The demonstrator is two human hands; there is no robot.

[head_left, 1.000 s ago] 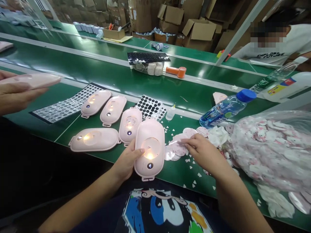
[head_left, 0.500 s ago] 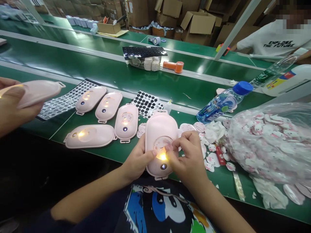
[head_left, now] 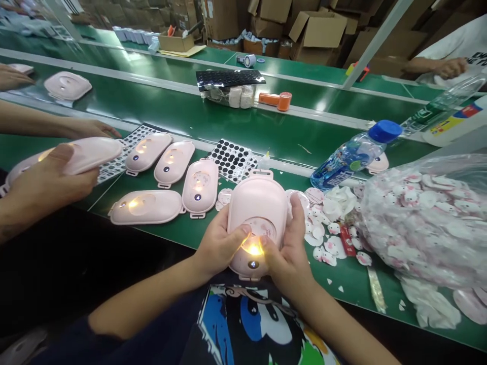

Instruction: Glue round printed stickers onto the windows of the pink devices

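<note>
Green workbench [head_left: 352, 276], lit pink case [head_left: 257, 200] between both hands [head_left: 216, 244]

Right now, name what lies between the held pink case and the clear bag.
Head view: the right hand, loose printed cutouts, a red strip and crumpled white material.

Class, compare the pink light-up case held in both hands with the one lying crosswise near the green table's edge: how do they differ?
The held light-up case is gripped between the left hand and right hand; the crosswise light-up case rests on the green table.
The held light-up case runs front to back, the crosswise light-up case left to right.
Both are pale pink, rounded and glowing yellow.
</note>
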